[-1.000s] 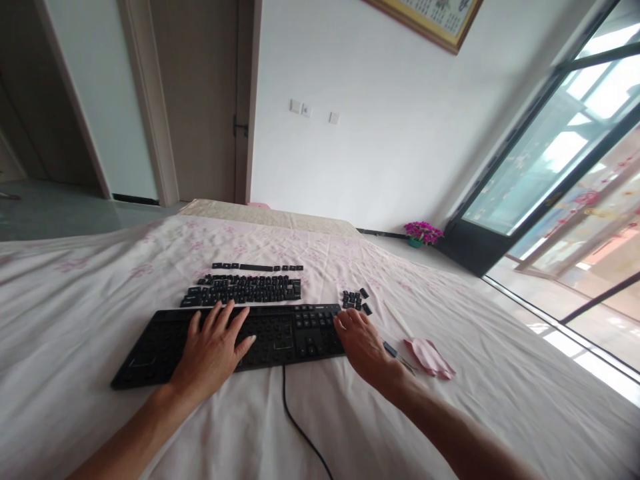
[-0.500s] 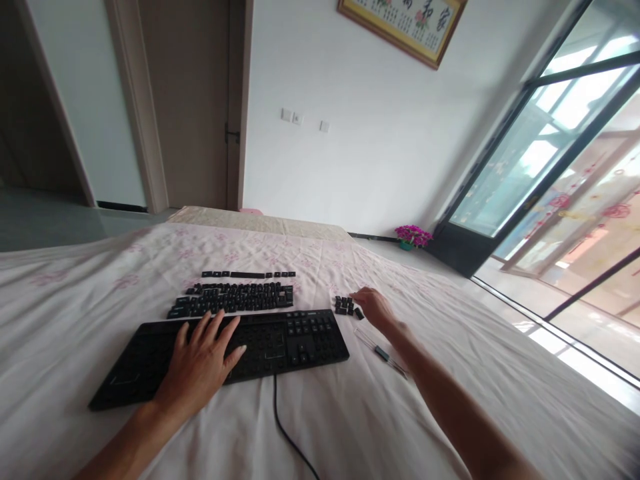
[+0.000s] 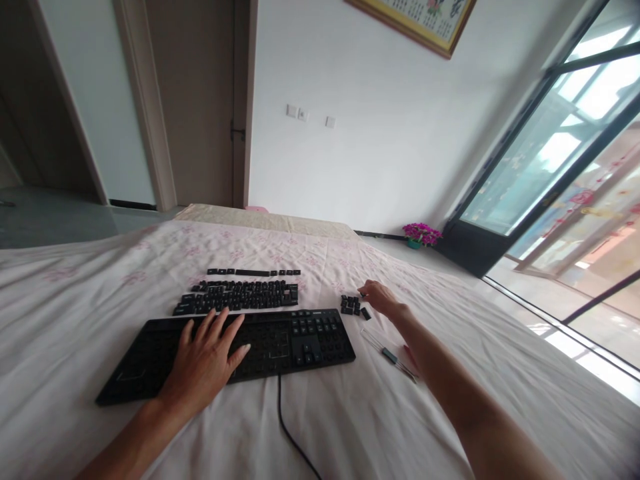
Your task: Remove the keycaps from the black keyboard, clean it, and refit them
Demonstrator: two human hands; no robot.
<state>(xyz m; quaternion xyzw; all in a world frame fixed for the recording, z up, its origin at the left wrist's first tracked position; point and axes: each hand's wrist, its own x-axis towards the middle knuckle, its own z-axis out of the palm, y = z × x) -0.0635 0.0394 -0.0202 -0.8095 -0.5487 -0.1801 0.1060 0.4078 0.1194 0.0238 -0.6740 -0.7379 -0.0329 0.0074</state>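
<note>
Black plastic keycaps [image 3: 353,306], a small loose cluster, lie on the pale pink flowered bedsheet [image 3: 100,280] just off the upper right corner of our flat black computer keyboard [image 3: 280,340]. Our right hand [image 3: 380,298] sits at 3 o'clock of the cluster, fingers curled down with the tips at the nearest cap; we cannot tell whether they pinch one. Our left hand [image 3: 205,363] lies flat on the keyboard's bare middle, fingers spread wide. At 12 o'clock of the keyboard, rows of removed black keycaps [image 3: 240,297] are laid out in order. At 5 o'clock of the cluster, a thin pen-like tool [image 3: 390,355] rests beside our right forearm.
</note>
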